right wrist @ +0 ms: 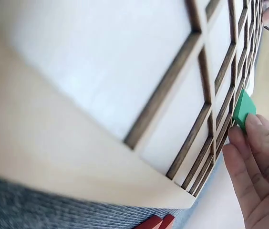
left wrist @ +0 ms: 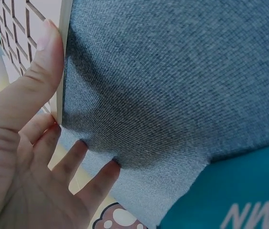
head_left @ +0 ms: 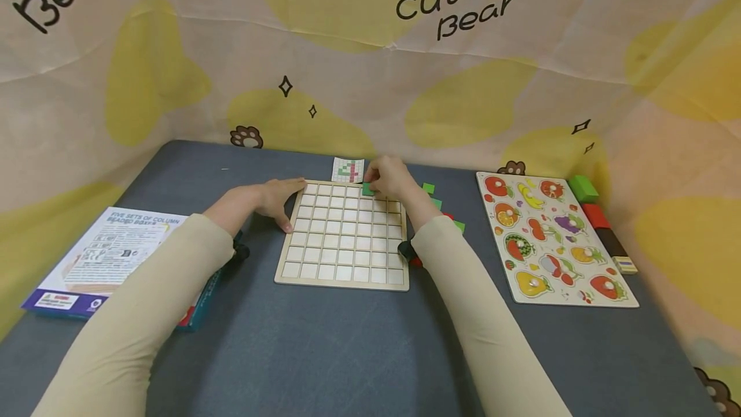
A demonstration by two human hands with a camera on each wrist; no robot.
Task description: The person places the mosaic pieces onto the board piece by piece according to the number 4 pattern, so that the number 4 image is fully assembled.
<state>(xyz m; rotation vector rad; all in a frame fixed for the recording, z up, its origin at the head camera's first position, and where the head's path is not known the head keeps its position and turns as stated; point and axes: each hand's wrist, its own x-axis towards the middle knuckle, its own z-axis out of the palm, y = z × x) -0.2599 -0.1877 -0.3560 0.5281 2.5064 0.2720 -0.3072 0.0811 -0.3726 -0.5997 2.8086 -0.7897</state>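
A square wooden grid board [head_left: 341, 286] with white cells lies flat on the table. At its far edge my right hand [head_left: 395, 180] pinches a small green square tile [right wrist: 243, 109] between thumb and finger, tilted against the grid. My left hand [head_left: 269, 201] rests at the board's left side. Its thumb [left wrist: 48, 52] lies along the frame, and the other fingers are spread near the far left corner. Behind the board stands a small pattern card [head_left: 348, 170] with green and red squares on a grid. Loose green tiles [head_left: 428, 188] lie right of the board, partly behind my right arm.
On the left lies a boxed set [head_left: 110, 256] with a printed lid. To the right is a fruit puzzle board [head_left: 556, 240], with a green block [head_left: 583, 189], a red block [head_left: 595, 215] and a dark block [head_left: 610, 241] along its edge. A patterned curtain [head_left: 370, 69] hangs behind.
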